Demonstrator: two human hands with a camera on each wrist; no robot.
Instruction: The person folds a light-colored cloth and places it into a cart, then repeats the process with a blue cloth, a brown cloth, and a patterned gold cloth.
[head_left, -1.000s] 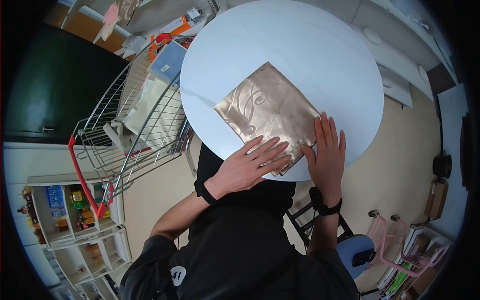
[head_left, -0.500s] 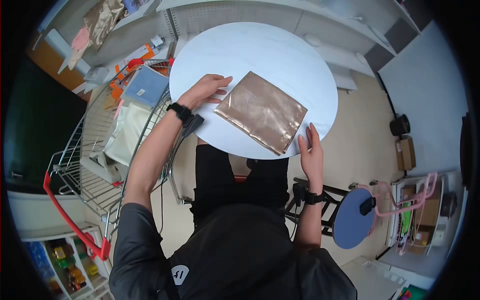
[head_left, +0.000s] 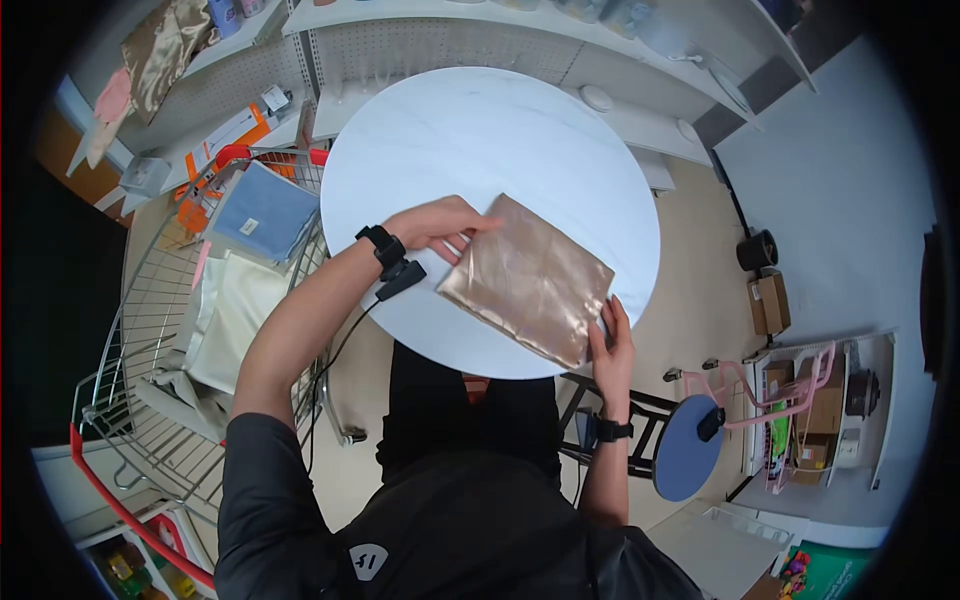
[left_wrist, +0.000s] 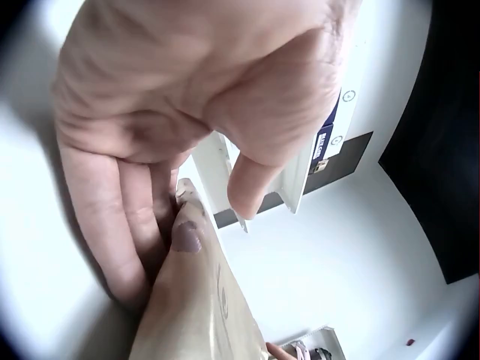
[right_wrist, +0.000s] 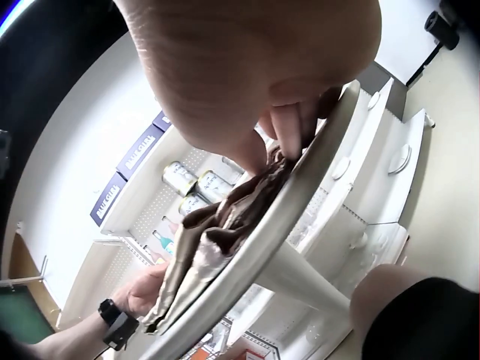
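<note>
A folded, shiny bronze cloth [head_left: 530, 280] lies near the front of the round white table [head_left: 430, 130]. At its left corner is my left hand [head_left: 435, 222], thumb over the top and fingers at the edge. The left wrist view shows the cloth [left_wrist: 202, 315] between the fingers and thumb of this hand [left_wrist: 187, 97]. My right hand [head_left: 614, 350] holds the right corner. In the right wrist view, that hand [right_wrist: 262, 67] has thumb and fingers about the layered edge of the cloth [right_wrist: 217, 240]; some fingertips are hidden.
Left of the table stands a wire cart [head_left: 150, 340] holding a blue folded cloth [head_left: 262, 212] and a cream cloth [head_left: 235, 310]. White shelves [head_left: 420, 20] run behind the table. A round blue stool [head_left: 688, 450] is at the lower right, near a pink-framed cart [head_left: 800, 395].
My left hand has gone from lying flat on the cloth to its left corner. The right hand, earlier flat beside the cloth, now holds its right corner. The head view has shifted.
</note>
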